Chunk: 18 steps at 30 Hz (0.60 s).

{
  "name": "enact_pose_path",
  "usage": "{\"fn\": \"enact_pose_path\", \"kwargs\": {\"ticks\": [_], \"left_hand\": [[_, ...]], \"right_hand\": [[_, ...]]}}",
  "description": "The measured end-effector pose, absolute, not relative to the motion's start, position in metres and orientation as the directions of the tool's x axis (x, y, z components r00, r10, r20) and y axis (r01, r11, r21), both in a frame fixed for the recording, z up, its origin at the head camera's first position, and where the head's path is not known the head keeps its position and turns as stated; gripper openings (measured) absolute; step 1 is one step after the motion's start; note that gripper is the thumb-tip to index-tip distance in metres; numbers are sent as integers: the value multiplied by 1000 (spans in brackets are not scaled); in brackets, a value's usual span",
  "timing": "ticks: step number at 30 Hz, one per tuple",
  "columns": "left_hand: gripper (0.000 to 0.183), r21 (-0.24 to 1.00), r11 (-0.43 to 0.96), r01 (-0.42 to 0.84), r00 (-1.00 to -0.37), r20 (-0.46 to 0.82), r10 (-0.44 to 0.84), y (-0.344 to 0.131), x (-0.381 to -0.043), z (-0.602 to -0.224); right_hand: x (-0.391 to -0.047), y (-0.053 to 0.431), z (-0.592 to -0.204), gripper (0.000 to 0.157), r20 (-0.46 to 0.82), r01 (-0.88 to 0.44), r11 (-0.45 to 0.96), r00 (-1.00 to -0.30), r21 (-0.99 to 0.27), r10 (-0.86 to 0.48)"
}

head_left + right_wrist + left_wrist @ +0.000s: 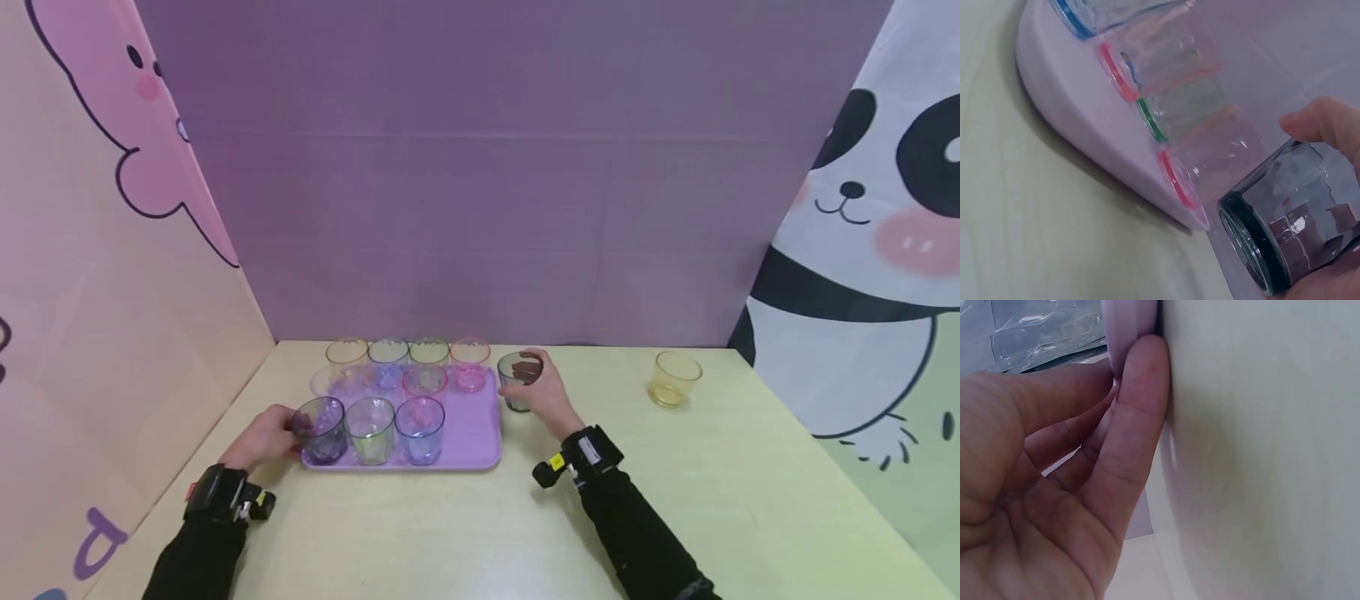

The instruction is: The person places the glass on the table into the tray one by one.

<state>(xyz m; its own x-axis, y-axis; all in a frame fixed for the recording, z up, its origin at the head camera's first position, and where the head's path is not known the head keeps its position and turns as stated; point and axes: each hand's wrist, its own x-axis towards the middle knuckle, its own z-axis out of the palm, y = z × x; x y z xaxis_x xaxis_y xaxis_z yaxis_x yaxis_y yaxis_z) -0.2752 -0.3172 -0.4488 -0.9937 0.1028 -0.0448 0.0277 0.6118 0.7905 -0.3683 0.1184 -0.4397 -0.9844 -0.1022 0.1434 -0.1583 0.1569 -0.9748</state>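
My right hand (546, 393) grips a dark grey glass (1291, 219) just off the right edge of the purple tray (472, 437). The glass's round base shows in the right wrist view, clear of the tabletop. My left hand (262, 437) pinches the tray's left rim (1129, 328) between thumb and fingers, low against the table. Several tinted glasses stand upright on the tray. The front row has a dark glass (321, 433), a greenish glass (371, 433) and a blue glass (422, 433); a pink glass (470, 367) stands at the back right.
A yellow glass (673, 382) stands alone on the table (750, 483), far to the right. A purple backdrop (495, 208) rises behind the table's back edge. Printed panels (847, 350) flank the right and left sides.
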Motion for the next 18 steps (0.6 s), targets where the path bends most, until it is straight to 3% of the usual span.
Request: {"fn": "enact_pose_path", "kwargs": {"ticks": [11,18], "left_hand": [[29,793,608,25,-995,-38,89,-318,-277,-450],[30,803,596,16,-994,-49,93,-318,-277,-451]], "right_hand": [[-364,87,-441,83,152,-168,116,-979,-979,-136],[-357,72,-449,82,149,-179,239,-979,-954,-137]]}}
